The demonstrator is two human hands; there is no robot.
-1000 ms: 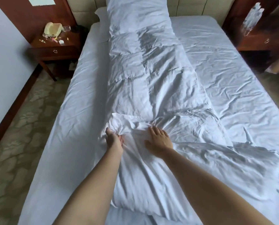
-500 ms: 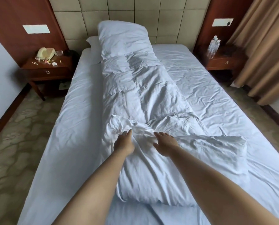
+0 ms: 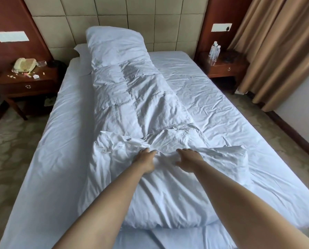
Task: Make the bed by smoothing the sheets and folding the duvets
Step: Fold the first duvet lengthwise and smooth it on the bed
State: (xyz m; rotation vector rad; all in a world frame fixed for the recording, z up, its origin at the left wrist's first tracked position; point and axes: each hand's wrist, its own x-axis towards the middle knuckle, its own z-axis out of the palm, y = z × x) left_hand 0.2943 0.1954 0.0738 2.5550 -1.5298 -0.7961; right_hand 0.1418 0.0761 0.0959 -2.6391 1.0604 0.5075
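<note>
The left hand (image 3: 145, 161) is letting go of the bunched duvet (image 3: 168, 186) corner it was gripping a second ago and is now pushing knuckles-first into the fold. The right hand (image 3: 187, 158), flat before, is arching over the ridge, fingers seemingly curling. The view is tilting up, bringing in the headboard (image 3: 132, 22) and curtain (image 3: 283, 47).

Everything on the bed is white — the duvet (image 3: 135, 108), the sheet (image 3: 213, 105) and the pillow (image 3: 114, 44) alike. Behind it the headboard (image 3: 125, 17) is beige, quilted in squares. The nightstands (image 3: 24, 83) are reddish-brown wood, the curtain (image 3: 279, 47) a golden tan, and the carpet (image 3: 8, 151) olive-beige with a pale cloud-like pattern — the telephone (image 3: 24, 64) cream.
</note>
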